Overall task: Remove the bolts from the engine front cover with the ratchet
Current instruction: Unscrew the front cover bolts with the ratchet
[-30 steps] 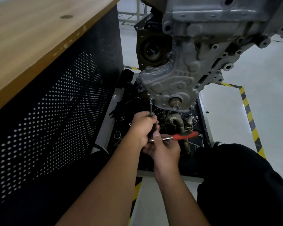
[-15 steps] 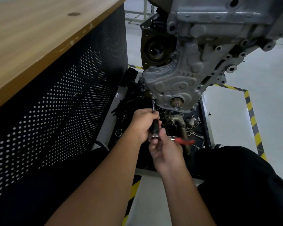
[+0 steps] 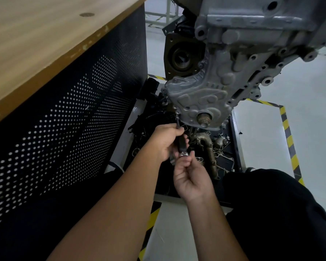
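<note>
Two hands meet at six o'clock of the engine front cover (image 3: 201, 97): the left hand (image 3: 166, 140) grips the ratchet's extension bar (image 3: 182, 142), whose tip reaches a bolt (image 3: 177, 114) at the cover's seven o'clock edge; the right hand (image 3: 191, 178) pinches the ratchet head (image 3: 183, 153).

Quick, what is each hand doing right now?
Left hand: grips the ratchet extension that reaches up to the front cover.
Right hand: pinches the ratchet head.
</note>
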The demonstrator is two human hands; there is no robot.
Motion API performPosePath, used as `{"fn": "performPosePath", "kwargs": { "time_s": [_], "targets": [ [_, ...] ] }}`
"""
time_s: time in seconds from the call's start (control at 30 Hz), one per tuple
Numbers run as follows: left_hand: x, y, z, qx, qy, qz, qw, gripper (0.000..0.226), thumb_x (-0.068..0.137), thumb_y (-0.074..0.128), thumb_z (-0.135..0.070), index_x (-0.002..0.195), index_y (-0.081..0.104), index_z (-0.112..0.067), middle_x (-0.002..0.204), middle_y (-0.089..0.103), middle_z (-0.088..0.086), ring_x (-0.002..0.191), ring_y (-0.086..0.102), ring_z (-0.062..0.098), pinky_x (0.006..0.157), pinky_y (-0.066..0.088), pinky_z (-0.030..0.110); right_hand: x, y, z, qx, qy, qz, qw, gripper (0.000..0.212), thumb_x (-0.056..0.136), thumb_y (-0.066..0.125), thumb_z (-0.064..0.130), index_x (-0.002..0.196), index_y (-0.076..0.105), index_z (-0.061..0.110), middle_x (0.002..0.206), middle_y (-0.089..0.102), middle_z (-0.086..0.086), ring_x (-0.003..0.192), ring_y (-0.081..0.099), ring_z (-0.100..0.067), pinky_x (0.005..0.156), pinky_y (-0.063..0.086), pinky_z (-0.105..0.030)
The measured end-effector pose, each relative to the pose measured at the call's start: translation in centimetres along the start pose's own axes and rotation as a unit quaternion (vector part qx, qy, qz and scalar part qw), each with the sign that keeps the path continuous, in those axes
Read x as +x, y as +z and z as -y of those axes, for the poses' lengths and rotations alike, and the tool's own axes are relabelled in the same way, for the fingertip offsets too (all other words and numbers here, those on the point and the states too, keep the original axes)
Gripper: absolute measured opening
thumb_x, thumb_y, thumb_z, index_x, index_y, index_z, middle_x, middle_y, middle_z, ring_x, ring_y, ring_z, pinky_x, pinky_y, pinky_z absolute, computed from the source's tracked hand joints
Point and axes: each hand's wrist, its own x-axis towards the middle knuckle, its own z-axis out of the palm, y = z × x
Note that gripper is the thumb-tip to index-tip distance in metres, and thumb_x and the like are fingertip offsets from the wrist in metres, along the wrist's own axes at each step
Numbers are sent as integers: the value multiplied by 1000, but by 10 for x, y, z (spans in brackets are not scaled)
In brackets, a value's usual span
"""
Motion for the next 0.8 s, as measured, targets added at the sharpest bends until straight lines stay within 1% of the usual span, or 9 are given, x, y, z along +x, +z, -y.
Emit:
{"fn": "performPosePath", "kwargs": {
  "time_s": [0.1,0.23,0.27,0.37,0.43,0.5,0.67,0.7,0.8],
  "targets": [
    [-1,-5,0,8,-23,4,1000,22,105,47,-3,117,62,-14,73,69,14,60,69,24,58,61,37,4,-5,-8,-164,-90,-16,982,20,100,63,17,106,68,-1,88,68,-17,52,62,-10,48,54,-20],
    [-1,2,8,34,3,-32,999,31,103,48,1,90,68,-18,72,60,13,55,60,22,54,57,32,10,-12,-14,-530,-346,-91,769,8,99,66,13,101,65,6,79,73,-11,54,70,-19,48,59,-32],
    [1,5,9,36,9,-38,999,31,102,49,2,87,68,-17,72,59,13,54,59,21,53,56,31,11,-13,-13,-518,-345,-102,776,9,99,66,15,103,65,7,81,73,-11,53,69,-19,48,58,-32],
    [1,7,4,20,10,-37,999,16,98,60,2,106,68,-9,73,59,11,53,60,18,54,57,32,5,-1,-8,-165,-105,-45,980,18,103,59,19,107,65,2,84,67,-17,47,61,-12,43,52,-21],
    [-1,2,-1,-5,-9,-16,1000,14,100,59,-2,109,66,-11,73,60,11,51,62,17,51,58,30,4,1,-6,-1,-5,-3,1000,25,104,56,21,114,65,0,80,66,-19,44,57,-8,41,49,-16],
    [-4,-1,-3,-22,-22,2,1000,18,103,53,-4,108,66,-15,73,63,12,52,65,18,51,58,31,5,1,-10,-96,-59,-5,994,27,102,61,21,118,67,0,81,69,-15,49,59,-8,45,52,-18],
    [2,5,8,25,22,-49,998,25,100,56,3,95,70,-18,73,57,13,52,57,19,49,54,28,11,-9,-14,-577,-369,-90,723,13,96,70,18,99,67,6,77,73,-10,55,71,-17,53,62,-39],
    [4,7,8,25,26,-57,998,25,98,58,4,96,72,-17,74,58,13,52,56,18,48,54,27,11,-10,-15,-561,-361,-94,739,13,97,70,18,100,67,6,79,74,-11,56,72,-18,54,62,-39],
    [6,1,4,-18,15,-48,999,32,96,63,1,123,68,-15,74,64,12,52,62,17,51,57,29,6,0,-12,-209,-137,-52,967,21,100,64,21,105,67,0,78,72,-14,53,67,-15,48,57,-26]
  ]
}}
